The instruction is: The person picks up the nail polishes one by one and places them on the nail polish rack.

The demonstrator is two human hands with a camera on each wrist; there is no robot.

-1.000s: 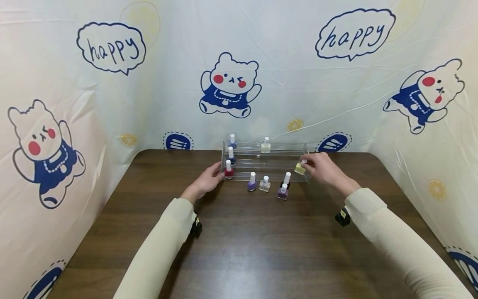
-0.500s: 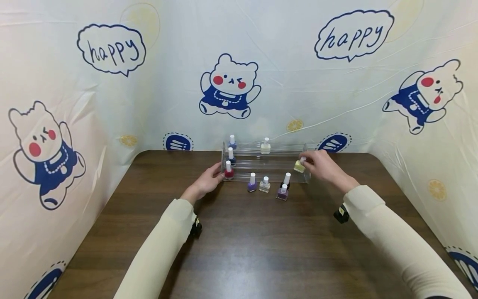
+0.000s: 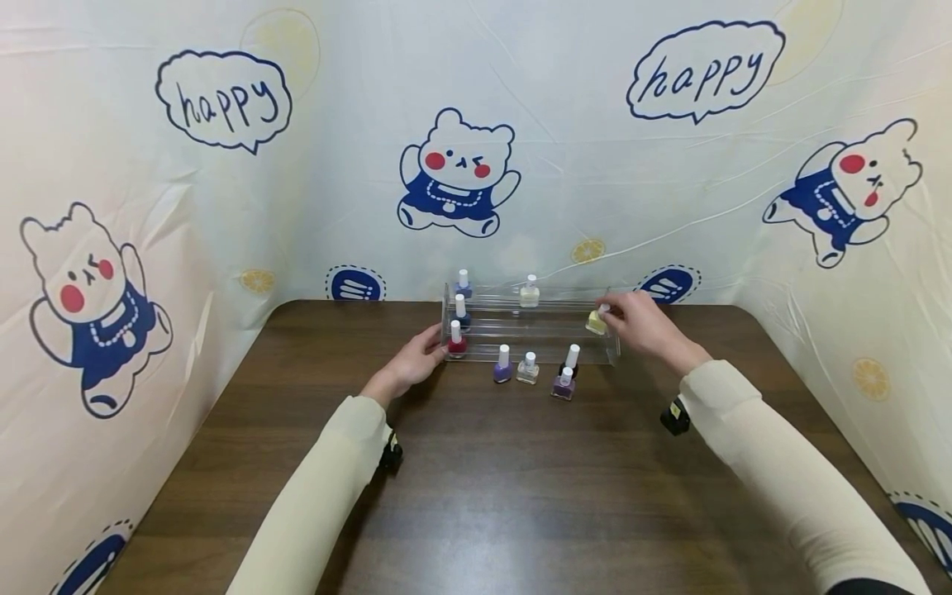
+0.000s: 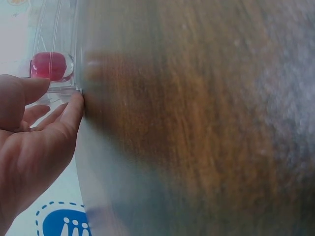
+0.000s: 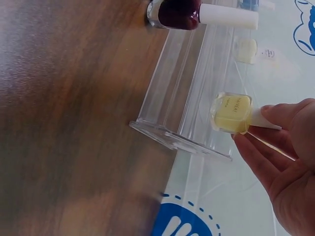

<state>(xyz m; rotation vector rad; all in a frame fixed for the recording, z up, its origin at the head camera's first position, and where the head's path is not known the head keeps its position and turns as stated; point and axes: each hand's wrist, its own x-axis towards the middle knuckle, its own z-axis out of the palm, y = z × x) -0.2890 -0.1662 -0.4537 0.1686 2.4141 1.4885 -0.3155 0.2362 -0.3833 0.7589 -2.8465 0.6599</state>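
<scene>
A clear tiered acrylic rack point(image 3: 513, 325) stands near the table's back. My left hand point(image 3: 413, 357) holds its left end, thumb and fingers at the end panel beside a red nail polish bottle point(image 4: 49, 66). My right hand point(image 3: 643, 324) pinches a yellow nail polish bottle point(image 5: 232, 113) by its white cap, over the rack's right end. On the rack's left side, a dark blue bottle point(image 3: 462, 316) and a lighter blue one point(image 3: 464, 289) stand on the tiers above the red bottle. A pale cream bottle point(image 3: 529, 296) is on the top tier.
In front of the rack stand a violet bottle point(image 3: 502, 372), a clear bottle point(image 3: 528, 373), a dark purple bottle point(image 3: 563, 387) and a near-black bottle point(image 3: 570, 364) just behind it. A printed cloth point(image 3: 327, 190) hangs behind and beside the brown table point(image 3: 476, 487).
My right hand has raised the yellow bottle slightly, from the lower tiers toward the upper part of the rack's right end. My left hand stays at the left end.
</scene>
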